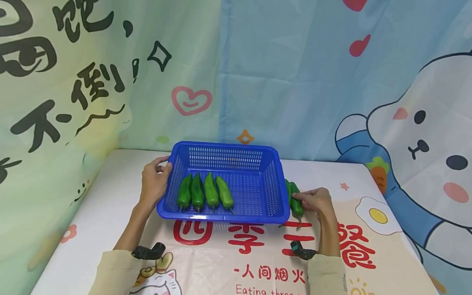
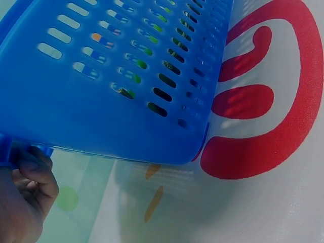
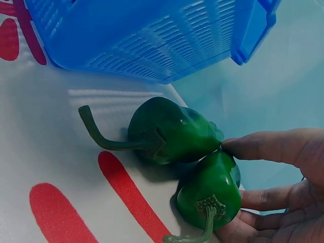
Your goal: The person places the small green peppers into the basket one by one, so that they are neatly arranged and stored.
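A blue plastic basket (image 1: pixel 246 217) with slotted walls stands on the table, and several green peppers (image 1: pixel 211 192) lie side by side in its left half. My left hand (image 1: pixel 154 182) grips the basket's left rim; the left wrist view shows its fingers (image 2: pixel 38 169) curled at the handle edge. Outside the basket's right wall, two more green peppers lie next to each other on the table. My right hand (image 1: pixel 318 201) pinches the outer green pepper (image 3: pixel 210 195) between thumb and fingers. The inner green pepper (image 3: pixel 169 131) touches it and is partly hidden by the basket in the head view.
A printed cloth with red characters and drawings covers the table (image 1: pixel 243 260). Behind the basket hangs a blue-green curtain (image 1: pixel 257 96) with cartoon prints. Black wrist cameras (image 1: pixel 149 251) sit on both forearms.
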The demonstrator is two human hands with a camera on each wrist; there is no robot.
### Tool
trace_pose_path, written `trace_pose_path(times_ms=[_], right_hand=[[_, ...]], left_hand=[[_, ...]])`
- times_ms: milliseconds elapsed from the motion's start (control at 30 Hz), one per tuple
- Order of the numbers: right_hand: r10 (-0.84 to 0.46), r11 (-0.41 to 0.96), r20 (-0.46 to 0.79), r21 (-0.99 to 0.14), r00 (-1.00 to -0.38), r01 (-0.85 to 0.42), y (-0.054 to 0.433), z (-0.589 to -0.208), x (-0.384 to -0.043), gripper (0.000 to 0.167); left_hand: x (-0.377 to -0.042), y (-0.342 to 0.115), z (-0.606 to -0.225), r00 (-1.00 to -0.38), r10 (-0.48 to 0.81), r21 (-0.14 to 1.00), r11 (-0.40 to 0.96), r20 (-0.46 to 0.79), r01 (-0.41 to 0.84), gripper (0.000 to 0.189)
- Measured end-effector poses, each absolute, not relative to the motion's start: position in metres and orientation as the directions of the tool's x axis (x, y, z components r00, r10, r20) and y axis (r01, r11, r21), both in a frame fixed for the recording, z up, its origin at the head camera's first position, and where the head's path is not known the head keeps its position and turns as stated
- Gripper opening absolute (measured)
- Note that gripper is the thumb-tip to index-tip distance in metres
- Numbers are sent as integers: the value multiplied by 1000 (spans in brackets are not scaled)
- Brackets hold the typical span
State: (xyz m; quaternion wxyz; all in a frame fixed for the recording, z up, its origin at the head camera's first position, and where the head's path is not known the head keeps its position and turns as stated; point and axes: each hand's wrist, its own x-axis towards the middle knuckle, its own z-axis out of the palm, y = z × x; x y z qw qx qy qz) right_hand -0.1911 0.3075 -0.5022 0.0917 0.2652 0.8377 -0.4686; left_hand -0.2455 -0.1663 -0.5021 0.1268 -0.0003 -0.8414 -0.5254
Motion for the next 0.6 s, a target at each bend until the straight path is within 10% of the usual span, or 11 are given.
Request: trace_pose_path(times_ms=[600], right_hand=[[344,259,-458,-793,-820,552,323,-510,-189,67]], left_hand=[[-247,-168,-503,-968,-129,881,452,217,137,40]])
